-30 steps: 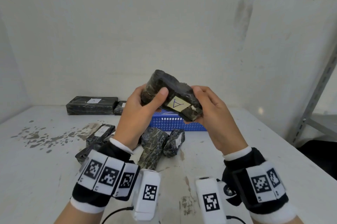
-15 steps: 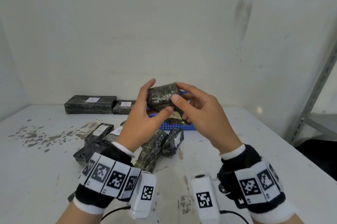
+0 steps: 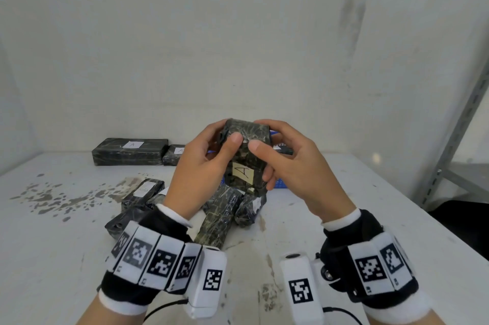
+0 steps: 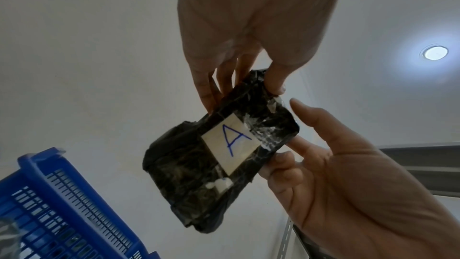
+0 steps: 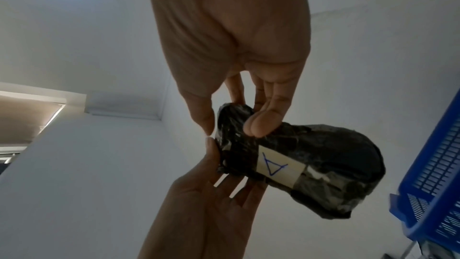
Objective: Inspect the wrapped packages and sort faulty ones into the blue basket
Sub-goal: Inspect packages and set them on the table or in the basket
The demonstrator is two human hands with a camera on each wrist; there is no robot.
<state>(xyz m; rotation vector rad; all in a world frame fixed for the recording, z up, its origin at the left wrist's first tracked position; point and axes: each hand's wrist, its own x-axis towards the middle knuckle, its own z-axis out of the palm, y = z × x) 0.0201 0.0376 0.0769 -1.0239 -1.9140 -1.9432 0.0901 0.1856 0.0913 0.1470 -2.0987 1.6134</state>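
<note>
A dark, plastic-wrapped package [image 3: 247,158] with a cream label marked "A" [image 3: 243,172] is held upright above the table by both hands. My left hand [image 3: 227,132] pinches its upper left edge between thumb and fingers. At the upper right, my right hand [image 3: 260,134] grips it, with the lower fingers curled along its side. In the left wrist view the package [image 4: 189,174] shows a small white patch [image 4: 219,184] below the label. The right wrist view shows the package [image 5: 348,155] from beneath. The blue basket [image 3: 280,185] sits behind the hands, mostly hidden, and is also visible as basket [image 4: 62,204] and basket [image 5: 435,164].
Several more wrapped packages lie in a pile [image 3: 219,218] on the white table [image 3: 330,192] under the hands. Two labelled packages [image 3: 129,151] rest against the back wall. A grey metal shelf upright [image 3: 457,144] stands at the right, past the table's edge.
Both hands have turned the package from lying sideways to standing upright, bringing the "A" label back to face me. The hands dropped slightly lower.
</note>
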